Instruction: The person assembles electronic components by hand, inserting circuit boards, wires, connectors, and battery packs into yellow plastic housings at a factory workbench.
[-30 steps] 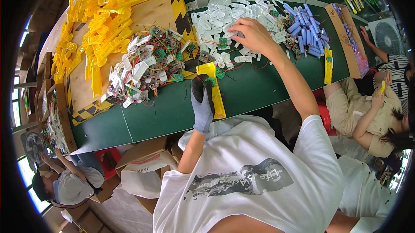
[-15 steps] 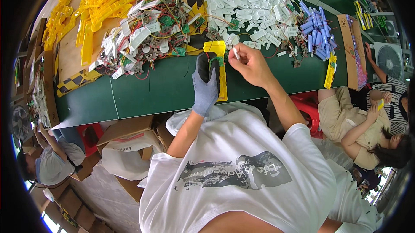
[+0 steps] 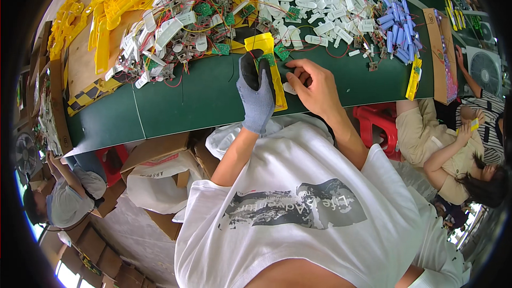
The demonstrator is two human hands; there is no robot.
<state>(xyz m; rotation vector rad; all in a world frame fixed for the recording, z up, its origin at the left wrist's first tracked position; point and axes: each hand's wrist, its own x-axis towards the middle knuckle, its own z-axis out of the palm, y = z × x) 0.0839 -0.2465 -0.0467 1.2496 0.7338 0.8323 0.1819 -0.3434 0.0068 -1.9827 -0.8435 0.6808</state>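
My left hand (image 3: 255, 93), in a grey-blue glove with a black palm, grips a long yellow plastic housing (image 3: 278, 90). A small green circuit board (image 3: 268, 59) lies in the housing by the gloved thumb. My bare right hand (image 3: 316, 86) hovers just right of the housing, its fingers loosely bent and the thumb and forefinger apart, with nothing visible between them. Below that thumb, beside the housing, is a small white piece (image 3: 289, 88), partly covered. Another green board (image 3: 281, 51) with wires sits at the housing's upper right edge.
A tangled heap of wired boards and white parts (image 3: 170, 32) lies left, with yellow housings (image 3: 120, 0) behind. White plastic covers (image 3: 304, 0), blue cylindrical cells (image 3: 396, 29) and a cardboard box (image 3: 438, 56) are at right. A red stool (image 3: 376, 128) and a co-worker (image 3: 453, 154) are beyond.
My right hand has come down and its thumb and forefinger have parted; the small white piece pinched between them no longer shows there. The housing has tilted, its top leaning left.
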